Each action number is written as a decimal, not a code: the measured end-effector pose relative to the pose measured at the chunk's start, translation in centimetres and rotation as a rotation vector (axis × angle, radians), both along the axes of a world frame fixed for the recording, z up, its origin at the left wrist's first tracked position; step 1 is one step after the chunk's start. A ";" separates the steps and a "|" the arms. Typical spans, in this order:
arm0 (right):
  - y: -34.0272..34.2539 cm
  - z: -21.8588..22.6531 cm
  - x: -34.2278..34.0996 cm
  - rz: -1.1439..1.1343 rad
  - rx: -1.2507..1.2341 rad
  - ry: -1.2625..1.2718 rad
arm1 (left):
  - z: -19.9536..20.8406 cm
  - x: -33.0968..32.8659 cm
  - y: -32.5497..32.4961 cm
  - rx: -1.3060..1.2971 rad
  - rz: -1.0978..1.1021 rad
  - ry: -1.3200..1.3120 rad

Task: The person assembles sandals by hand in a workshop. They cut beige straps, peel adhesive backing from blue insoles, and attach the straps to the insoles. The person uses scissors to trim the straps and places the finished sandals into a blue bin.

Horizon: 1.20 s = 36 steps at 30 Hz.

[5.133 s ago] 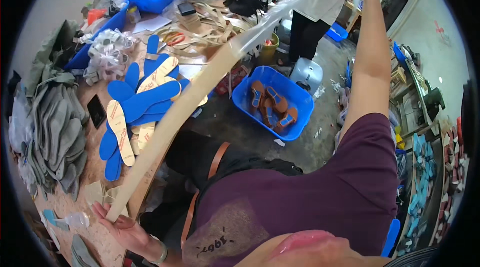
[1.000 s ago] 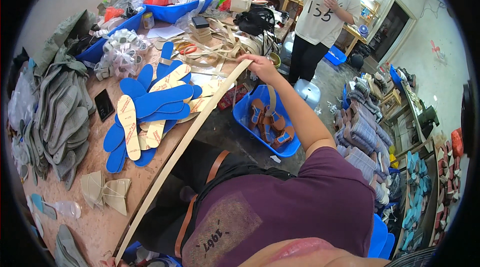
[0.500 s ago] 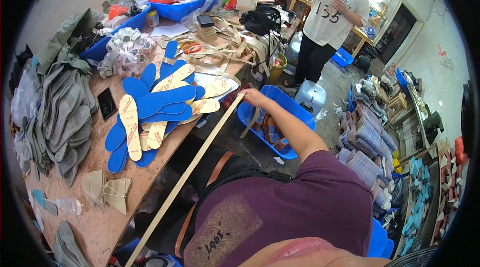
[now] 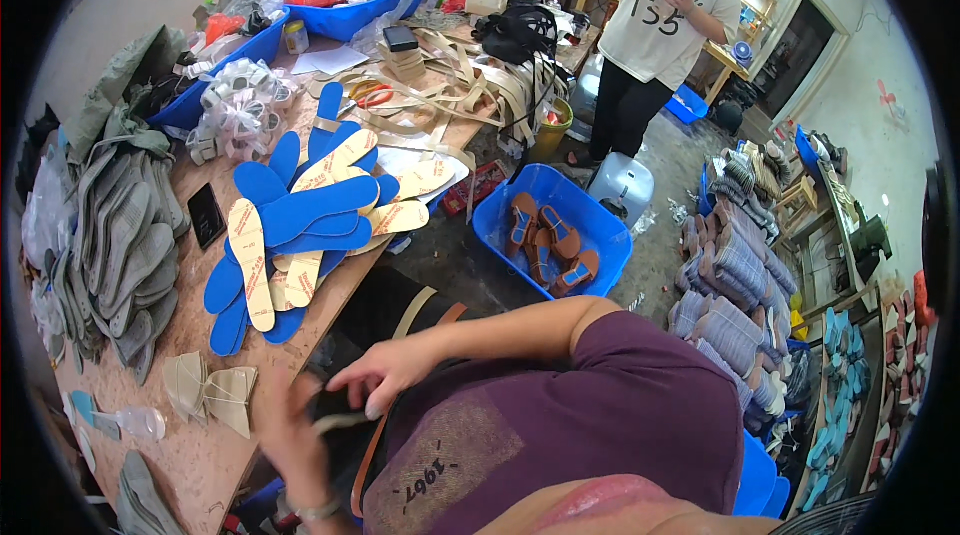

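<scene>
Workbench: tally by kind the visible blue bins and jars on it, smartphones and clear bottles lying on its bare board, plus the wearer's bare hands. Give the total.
Blue bins: 2
Jar: 1
Black smartphone: 1
Clear plastic bottle: 1
Left hand and right hand: 2
Total: 7

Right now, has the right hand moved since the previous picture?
Yes: the right hand moved away from the blue basin holding brown sandals, toward the picture's lower left.
</scene>
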State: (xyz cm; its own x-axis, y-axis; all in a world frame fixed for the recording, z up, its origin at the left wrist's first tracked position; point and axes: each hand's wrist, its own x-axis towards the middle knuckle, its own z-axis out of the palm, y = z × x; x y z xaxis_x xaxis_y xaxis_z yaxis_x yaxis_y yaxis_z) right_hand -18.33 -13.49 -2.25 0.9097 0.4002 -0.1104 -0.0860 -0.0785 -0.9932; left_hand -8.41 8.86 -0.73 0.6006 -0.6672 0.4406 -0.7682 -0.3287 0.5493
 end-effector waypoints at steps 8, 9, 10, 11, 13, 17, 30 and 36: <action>0.4 -2.1 1.9 -0.351 0.285 -0.006 | -0.8 -4.4 -4.1 0.164 0.030 0.227; -0.5 -2.4 1.7 -0.310 0.244 0.060 | -1.2 -4.4 -4.1 0.183 0.029 0.296; -1.6 -1.3 1.5 -0.259 0.201 0.124 | -1.7 -4.4 -4.2 0.149 0.005 0.259; -2.0 -1.7 1.6 -0.215 0.224 0.142 | -2.7 -4.4 -4.3 0.161 0.023 0.215; -1.8 -1.6 1.8 -0.142 0.145 0.104 | -3.5 -4.4 -4.4 0.229 0.068 0.192; -1.8 -3.5 2.6 -0.211 0.058 -0.161 | -3.0 -4.7 -5.0 0.232 0.104 0.319; -0.8 -2.2 6.9 -0.275 -0.023 -0.073 | -4.7 -3.3 -2.8 0.002 0.203 0.711; -2.5 -1.3 9.5 -0.312 -0.153 -0.300 | -5.5 -3.0 -1.9 -0.287 0.196 1.107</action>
